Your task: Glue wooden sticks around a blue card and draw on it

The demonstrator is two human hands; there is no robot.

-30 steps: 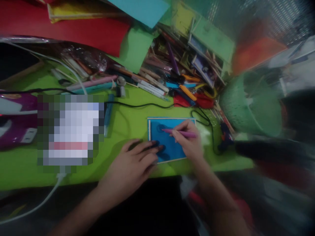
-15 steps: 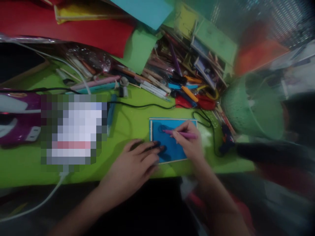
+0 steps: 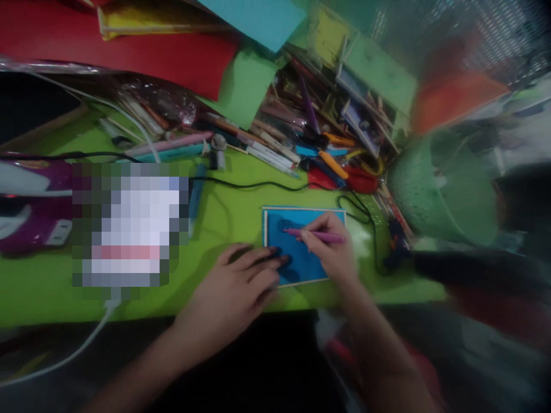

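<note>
So the right hand point(image 3: 333, 252) has a purple pen point(image 3: 325, 236) pinched between its fingers, pen lying at a low slant with the tip pointing left. The tip is at a dark, roundish scribble point(image 3: 284, 222) in the upper left of a blue panel point(image 3: 306, 269). That panel is flat on the green bench point(image 3: 232, 209), near the front edge and right in front of the person, with thin pale strips point(image 3: 266, 229) along its sides.

Left hand point(image 3: 235, 284) is palm down with the fingers loose and a bit spread, not gripping anything. The tips reach over the panel's lower left corner; can't really tell how hard they're pressing, if at all.

Behind the panel a black cord point(image 3: 258, 184) snakes across, and past that it's a proper mess: white markers point(image 3: 272, 158), an orange-handled tool point(image 3: 333, 164), loads of sticks. Green bucket point(image 3: 460, 195) off to the right, pretty blurry. Over on the left there's a pixelated device point(image 3: 133, 223) with a white cable point(image 3: 92, 349) coming out the bottom.
</note>
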